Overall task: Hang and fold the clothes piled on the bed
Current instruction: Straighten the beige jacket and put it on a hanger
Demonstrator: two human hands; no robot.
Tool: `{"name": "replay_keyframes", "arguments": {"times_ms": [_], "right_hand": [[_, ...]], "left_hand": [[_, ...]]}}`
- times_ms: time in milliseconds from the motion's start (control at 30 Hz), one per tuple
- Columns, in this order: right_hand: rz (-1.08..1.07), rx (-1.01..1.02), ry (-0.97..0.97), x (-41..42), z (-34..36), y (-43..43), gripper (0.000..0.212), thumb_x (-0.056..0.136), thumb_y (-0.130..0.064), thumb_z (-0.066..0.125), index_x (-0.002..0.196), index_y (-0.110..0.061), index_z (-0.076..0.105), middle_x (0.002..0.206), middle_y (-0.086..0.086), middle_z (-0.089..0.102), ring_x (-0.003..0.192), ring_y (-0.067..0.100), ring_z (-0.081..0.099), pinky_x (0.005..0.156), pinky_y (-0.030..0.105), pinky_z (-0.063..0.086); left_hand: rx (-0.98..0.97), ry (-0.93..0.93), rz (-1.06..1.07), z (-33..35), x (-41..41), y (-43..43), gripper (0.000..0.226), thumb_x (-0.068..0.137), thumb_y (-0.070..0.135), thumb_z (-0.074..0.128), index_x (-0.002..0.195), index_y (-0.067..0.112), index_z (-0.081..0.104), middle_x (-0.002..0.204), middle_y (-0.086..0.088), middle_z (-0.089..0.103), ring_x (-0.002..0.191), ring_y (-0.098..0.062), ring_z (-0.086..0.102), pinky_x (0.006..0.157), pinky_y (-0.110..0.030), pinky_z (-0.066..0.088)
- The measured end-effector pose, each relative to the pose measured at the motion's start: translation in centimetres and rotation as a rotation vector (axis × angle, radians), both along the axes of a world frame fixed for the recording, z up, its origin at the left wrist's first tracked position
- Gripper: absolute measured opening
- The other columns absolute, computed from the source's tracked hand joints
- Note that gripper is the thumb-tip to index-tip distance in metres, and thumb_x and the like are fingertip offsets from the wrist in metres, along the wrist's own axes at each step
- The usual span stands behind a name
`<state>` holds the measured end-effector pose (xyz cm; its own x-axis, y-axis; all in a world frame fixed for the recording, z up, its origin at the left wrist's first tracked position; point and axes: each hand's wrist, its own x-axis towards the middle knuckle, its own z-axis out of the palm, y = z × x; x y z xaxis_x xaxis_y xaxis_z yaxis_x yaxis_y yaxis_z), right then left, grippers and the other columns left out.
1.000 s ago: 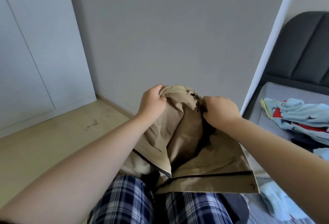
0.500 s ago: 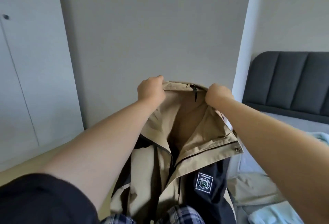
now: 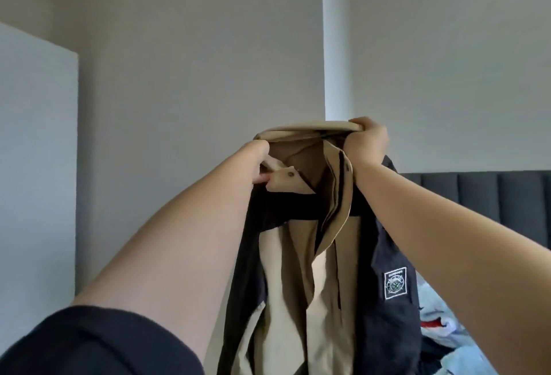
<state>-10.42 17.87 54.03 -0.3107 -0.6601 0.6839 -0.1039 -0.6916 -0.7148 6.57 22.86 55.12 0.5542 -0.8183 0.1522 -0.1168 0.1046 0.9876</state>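
**Colours/patterns, head view: two-tone jacket, surroundings mostly greys.**

Jacket (image 3: pixel 298 270): tan/khaki collar + front panels, paler cream strip down centre, dk navy-to-blk at shoulders + sides, dk line along tan flap edge. Snap (image 3: pixel 289 175) on collar tab: brown. Patch (image 3: pixel 395 284) on dk panel: white square outline, white lettering (unreadable), round emblem w/ green centre. Sleeve (image 3: pixel 89 342) lower left: plain blk or v. dk navy, can't tell which. Garment (image 3: pixel 432 309) behind jacket: lt blue w/ red + white marks. Headboard (image 3: pixel 477 189): dk grey, vertical channel pattern. Wall (image 3: pixel 208 76): plain pale grey. Column (image 3: pixel 337 46): white. Panel (image 3: pixel 35 165) at left: plain pale grey-white.
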Motion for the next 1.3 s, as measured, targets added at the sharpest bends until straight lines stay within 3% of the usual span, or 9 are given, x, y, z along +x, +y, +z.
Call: {"name": "replay_keyframes", "arguments": {"times_ms": [200,433,633,800,967,1033,1133,1233,1300], "right_hand": [[-0.146,-0.227,-0.106,-4.1,5.5,4.6,0.058,0.074,0.008,0.033,0.119,-0.014,0.062,0.118,0.005,0.058,0.111,0.020,0.052,0.088,0.018,0.033],[-0.420,-0.432,0.033,-9.1,6.5,4.3,0.051,0.083,0.007,0.041,0.129,-0.010,0.055,0.128,0.012,0.046,0.113,0.027,0.047,0.095,0.021,0.031],[-0.465,-0.095,0.145,-11.6,-0.4,-2.8,0.044,0.090,-0.011,0.048,0.134,-0.010,0.050,0.136,0.016,0.040,0.119,0.035,0.044,0.101,0.034,0.033],[-0.389,0.210,0.334,-12.6,-10.6,-10.0,0.046,0.094,-0.017,0.042,0.139,-0.008,0.044,0.140,0.017,0.037,0.120,0.037,0.045,0.101,0.038,0.036],[-0.226,0.524,0.481,-14.6,-17.0,-17.2,0.055,0.097,-0.016,0.037,0.148,-0.005,0.022,0.152,0.020,0.022,0.133,0.036,0.035,0.107,0.037,0.031],[-0.090,0.588,0.345,-15.5,-18.7,-19.8,0.072,0.097,-0.016,0.042,0.153,-0.018,-0.005,0.158,0.013,0.013,0.138,0.031,0.030,0.112,0.039,0.029],[-0.063,0.640,0.322,-16.2,-23.4,-22.5,0.080,0.097,-0.017,0.044,0.151,-0.025,-0.014,0.157,0.009,0.020,0.131,0.027,0.039,0.102,0.033,0.036],[-0.060,0.732,0.507,-15.7,-31.6,-23.4,0.067,0.097,-0.017,0.042,0.152,-0.017,0.003,0.150,0.014,0.033,0.125,0.028,0.043,0.098,0.032,0.035],[0.012,0.830,0.680,-15.2,-38.6,-22.3,0.062,0.099,-0.022,0.042,0.151,-0.012,0.011,0.150,0.011,0.033,0.135,0.027,0.035,0.105,0.030,0.031]], "left_hand": [[-0.368,0.394,-0.133,5.9,-6.0,2.6,0.023,0.094,0.006,0.047,0.116,0.009,0.054,0.096,-0.015,0.054,0.068,-0.030,0.055,0.039,-0.035,0.051],[-0.684,0.316,-0.252,6.4,-10.2,1.3,0.033,0.095,0.004,0.038,0.120,0.017,0.057,0.102,-0.007,0.062,0.080,-0.018,0.062,0.053,-0.025,0.055],[-0.286,0.153,-0.162,0.5,-11.6,-4.6,0.020,0.093,0.002,0.048,0.111,0.004,0.057,0.058,-0.007,0.059,0.059,-0.018,0.058,0.035,-0.020,0.045],[-0.026,0.298,-0.226,-9.9,-13.2,-12.4,0.026,0.095,-0.002,0.037,0.115,0.002,0.052,0.077,-0.015,0.063,0.061,-0.023,0.062,0.037,-0.027,0.050],[-0.014,0.409,-0.233,-18.4,-14.5,-19.8,0.030,0.096,0.001,0.041,0.125,0.001,0.051,0.120,-0.022,0.059,0.101,-0.033,0.063,0.079,-0.036,0.056],[-0.011,0.346,-0.327,-20.6,-14.8,-22.3,0.036,0.100,0.010,0.043,0.134,-0.002,0.045,0.137,-0.022,0.048,0.122,-0.035,0.048,0.090,-0.026,0.047],[0.102,0.262,-0.552,-26.3,-15.4,-25.2,0.056,0.101,0.008,0.040,0.150,0.001,0.015,0.155,-0.016,0.024,0.136,-0.027,0.029,0.072,0.004,0.037],[0.299,0.057,-0.597,-35.7,-16.0,-25.2,0.073,0.096,0.008,0.047,0.152,0.029,0.005,0.146,0.005,0.035,0.124,-0.020,0.046,0.093,-0.024,0.045],[0.492,-0.187,-0.646,-42.3,-16.1,-24.0,0.073,0.095,0.013,0.049,0.153,0.027,0.007,0.151,-0.002,0.031,0.131,-0.026,0.040,0.103,-0.034,0.036]]}}
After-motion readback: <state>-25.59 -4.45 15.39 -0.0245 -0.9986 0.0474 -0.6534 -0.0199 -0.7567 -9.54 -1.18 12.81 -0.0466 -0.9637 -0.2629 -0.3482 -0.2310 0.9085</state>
